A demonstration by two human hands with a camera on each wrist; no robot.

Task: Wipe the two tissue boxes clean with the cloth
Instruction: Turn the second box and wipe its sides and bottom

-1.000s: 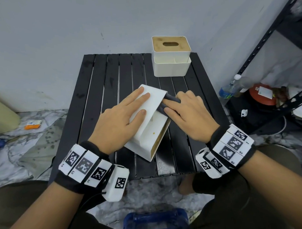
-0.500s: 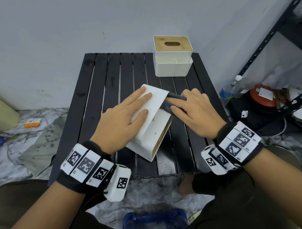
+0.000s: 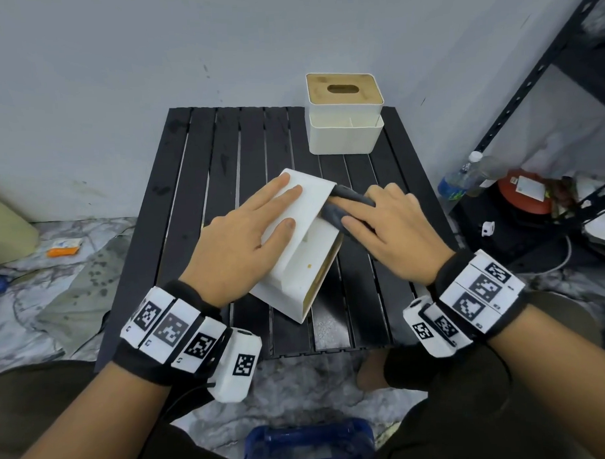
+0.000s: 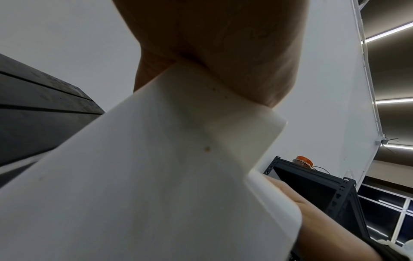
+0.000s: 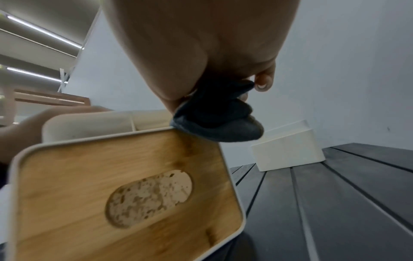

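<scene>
Your left hand (image 3: 241, 240) lies spread flat on the tipped tissue box (image 3: 297, 264); your right hand (image 3: 393, 229) pinches the cloth (image 5: 214, 121), and only its wrist view shows the wooden lid (image 5: 125, 199).

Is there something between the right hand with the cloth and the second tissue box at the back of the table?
Nothing visible. Bare black table slats lie between the right hand, holding the cloth, and the second tissue box.

Near tissue box (image 3: 297, 260): smooth matt white plastic shell, bamboo-like wood lid (image 5: 125, 190) with visible grain. Cloth (image 3: 341, 210): dark grey, soft knit-like fabric. Tabletop (image 3: 203, 184): black slats, matt, faintly mottled. Far tissue box (image 3: 344, 124): finished alike.
</scene>
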